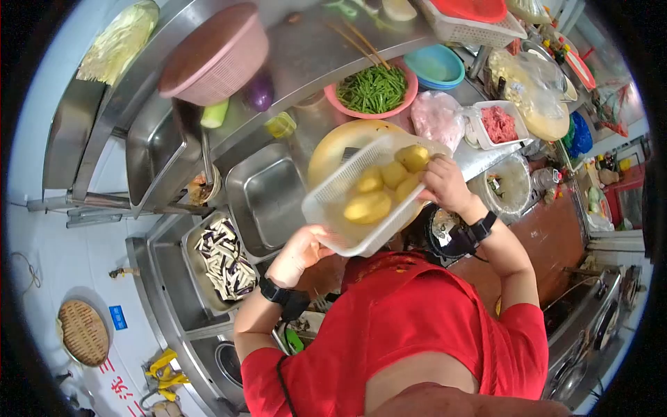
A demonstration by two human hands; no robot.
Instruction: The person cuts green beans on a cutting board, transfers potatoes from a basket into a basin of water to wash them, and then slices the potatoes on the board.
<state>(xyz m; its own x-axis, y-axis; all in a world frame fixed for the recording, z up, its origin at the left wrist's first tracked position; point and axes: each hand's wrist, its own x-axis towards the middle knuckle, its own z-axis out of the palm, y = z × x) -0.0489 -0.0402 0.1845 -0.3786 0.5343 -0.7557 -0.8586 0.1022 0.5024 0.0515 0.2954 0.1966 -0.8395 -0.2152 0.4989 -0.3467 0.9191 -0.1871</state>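
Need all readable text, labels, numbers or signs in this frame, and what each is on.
"三" and "洗", likely: red painted characters on the white wall, lower left; rest cut off.
Too small to read: blue sign on that wall.
Blurred: bottle labels, far right.
No text: white basket in left hand and right hand.

Commercial kitchen: long steel bench [313, 55], deep sink [267, 198], bulk prep laid out, namely a bowl of beans [373, 89], tub of mince [499, 124], pan of sliced eggplant [226, 260].
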